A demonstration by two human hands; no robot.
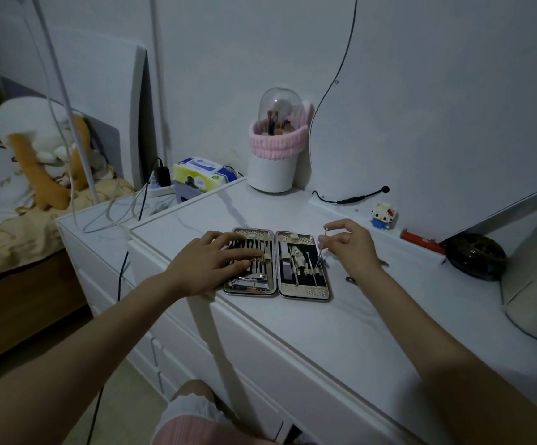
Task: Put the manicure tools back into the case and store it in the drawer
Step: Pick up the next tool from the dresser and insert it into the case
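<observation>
Our left hand lies flat, fingers spread, on the open silver-edged manicure case on the white dresser top; our right hand pinches a thin metal pick over the case's right edge.

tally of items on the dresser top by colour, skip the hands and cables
Silver: 1, the open manicure case
Silver: 1, thin tool pinched in the right hand
White: 1, brush holder with pink band
White and blue: 1, block figure
Red: 1, tube
Black: 1, round object
Total: 6

The left hand rests flat on the case.
</observation>
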